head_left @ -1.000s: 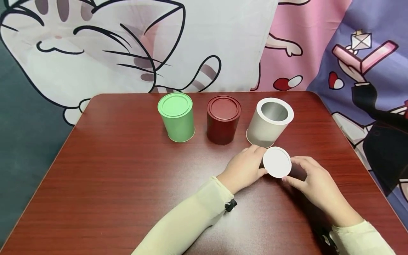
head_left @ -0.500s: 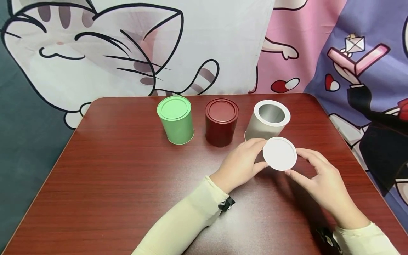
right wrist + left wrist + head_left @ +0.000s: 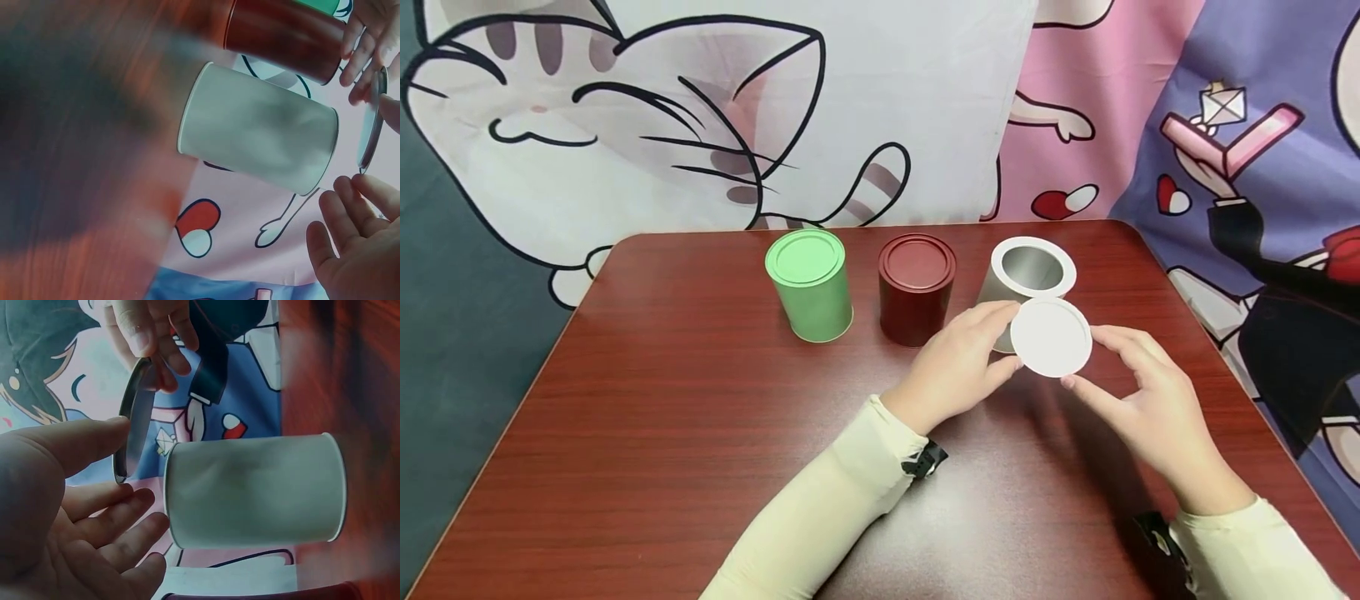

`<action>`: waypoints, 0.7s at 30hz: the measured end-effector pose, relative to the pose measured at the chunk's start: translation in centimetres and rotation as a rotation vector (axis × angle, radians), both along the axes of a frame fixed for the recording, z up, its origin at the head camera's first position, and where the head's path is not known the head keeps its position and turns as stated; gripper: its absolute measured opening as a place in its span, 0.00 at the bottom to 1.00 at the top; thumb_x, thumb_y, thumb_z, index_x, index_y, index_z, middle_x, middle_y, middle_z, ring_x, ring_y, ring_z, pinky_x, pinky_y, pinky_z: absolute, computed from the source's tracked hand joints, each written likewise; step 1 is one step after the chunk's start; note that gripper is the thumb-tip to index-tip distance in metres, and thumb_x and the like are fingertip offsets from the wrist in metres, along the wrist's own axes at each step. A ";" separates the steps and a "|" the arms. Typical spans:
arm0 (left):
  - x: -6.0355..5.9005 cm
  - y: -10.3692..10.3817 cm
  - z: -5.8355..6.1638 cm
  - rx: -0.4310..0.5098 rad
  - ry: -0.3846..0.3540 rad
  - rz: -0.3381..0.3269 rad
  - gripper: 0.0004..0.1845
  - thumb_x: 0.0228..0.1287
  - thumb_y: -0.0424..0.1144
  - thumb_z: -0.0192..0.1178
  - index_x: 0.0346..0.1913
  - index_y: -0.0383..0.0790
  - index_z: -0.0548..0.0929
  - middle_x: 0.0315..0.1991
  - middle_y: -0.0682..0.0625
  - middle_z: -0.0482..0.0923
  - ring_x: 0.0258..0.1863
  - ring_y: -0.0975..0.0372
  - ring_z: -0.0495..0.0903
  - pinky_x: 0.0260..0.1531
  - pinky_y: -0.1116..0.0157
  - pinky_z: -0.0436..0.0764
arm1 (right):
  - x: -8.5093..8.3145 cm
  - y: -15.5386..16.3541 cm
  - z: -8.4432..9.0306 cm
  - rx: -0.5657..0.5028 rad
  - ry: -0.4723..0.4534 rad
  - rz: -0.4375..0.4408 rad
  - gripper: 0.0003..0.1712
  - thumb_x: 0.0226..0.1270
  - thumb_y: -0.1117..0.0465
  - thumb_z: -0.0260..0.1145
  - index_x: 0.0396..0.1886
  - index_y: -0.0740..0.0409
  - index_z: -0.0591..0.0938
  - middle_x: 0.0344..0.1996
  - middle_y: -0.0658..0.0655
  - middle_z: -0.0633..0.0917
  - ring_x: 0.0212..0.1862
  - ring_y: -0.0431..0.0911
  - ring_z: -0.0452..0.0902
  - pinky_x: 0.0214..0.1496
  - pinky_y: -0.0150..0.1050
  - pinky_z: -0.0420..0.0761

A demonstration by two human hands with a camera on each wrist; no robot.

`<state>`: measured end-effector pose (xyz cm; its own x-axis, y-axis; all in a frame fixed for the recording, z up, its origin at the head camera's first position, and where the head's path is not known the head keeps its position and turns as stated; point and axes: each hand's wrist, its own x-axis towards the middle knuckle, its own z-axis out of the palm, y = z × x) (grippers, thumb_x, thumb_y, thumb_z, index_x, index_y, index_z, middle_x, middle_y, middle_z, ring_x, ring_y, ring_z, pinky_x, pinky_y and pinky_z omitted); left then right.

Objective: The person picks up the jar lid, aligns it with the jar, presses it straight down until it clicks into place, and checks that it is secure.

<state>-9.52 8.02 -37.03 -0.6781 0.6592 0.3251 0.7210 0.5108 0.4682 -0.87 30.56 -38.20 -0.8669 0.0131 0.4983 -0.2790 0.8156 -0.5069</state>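
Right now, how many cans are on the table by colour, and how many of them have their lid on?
Green can, lid on: 1
Dark red can, lid on: 1
White can, open: 1
Loose white lid, held between the left hand and the right hand: 1
Total: 3 cans, 2 with lids on, plus 1 loose lid.

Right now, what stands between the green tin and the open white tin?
The dark red tin, lid on, stands between the green tin and the open white tin; the head view shows it.
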 end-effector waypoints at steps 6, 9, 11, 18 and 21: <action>-0.7 -0.2 0.9 -0.003 -0.012 0.005 0.31 0.67 0.44 0.67 0.70 0.43 0.72 0.68 0.52 0.73 0.67 0.63 0.71 0.65 0.70 0.69 | -1.0 0.0 0.5 0.015 0.017 -0.011 0.39 0.38 0.67 0.85 0.57 0.57 0.84 0.52 0.57 0.82 0.54 0.46 0.75 0.56 0.16 0.60; -1.0 -0.2 1.3 -0.022 -0.012 0.014 0.30 0.67 0.45 0.67 0.70 0.44 0.72 0.67 0.52 0.72 0.67 0.64 0.71 0.64 0.69 0.71 | -1.4 0.0 0.8 0.013 0.019 -0.021 0.39 0.38 0.66 0.85 0.57 0.57 0.84 0.50 0.58 0.82 0.53 0.50 0.74 0.55 0.17 0.60; -1.3 -0.2 1.5 -0.036 -0.015 0.018 0.30 0.67 0.46 0.66 0.69 0.43 0.72 0.67 0.52 0.73 0.67 0.64 0.71 0.63 0.69 0.71 | -1.6 0.1 1.1 0.014 0.016 -0.025 0.38 0.39 0.66 0.85 0.57 0.57 0.84 0.50 0.59 0.82 0.53 0.51 0.75 0.54 0.16 0.60; -2.5 0.0 2.0 -0.051 -0.032 0.006 0.27 0.67 0.46 0.67 0.66 0.44 0.75 0.64 0.52 0.75 0.63 0.64 0.73 0.62 0.70 0.71 | -2.5 0.3 1.7 0.032 0.006 -0.020 0.37 0.42 0.64 0.84 0.57 0.57 0.84 0.48 0.60 0.80 0.53 0.55 0.76 0.52 0.21 0.62; -2.9 0.1 2.1 -0.067 -0.033 0.011 0.27 0.67 0.46 0.67 0.65 0.43 0.75 0.64 0.52 0.74 0.63 0.64 0.73 0.63 0.71 0.70 | -3.0 0.4 1.8 0.033 -0.004 -0.011 0.36 0.43 0.63 0.84 0.57 0.57 0.84 0.48 0.59 0.80 0.52 0.54 0.76 0.51 0.25 0.63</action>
<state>-12.40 8.15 -34.92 -0.6947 0.6713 0.2582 0.7002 0.5492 0.4562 -3.91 30.99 -36.37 -0.8688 0.0056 0.4951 -0.2684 0.8350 -0.4804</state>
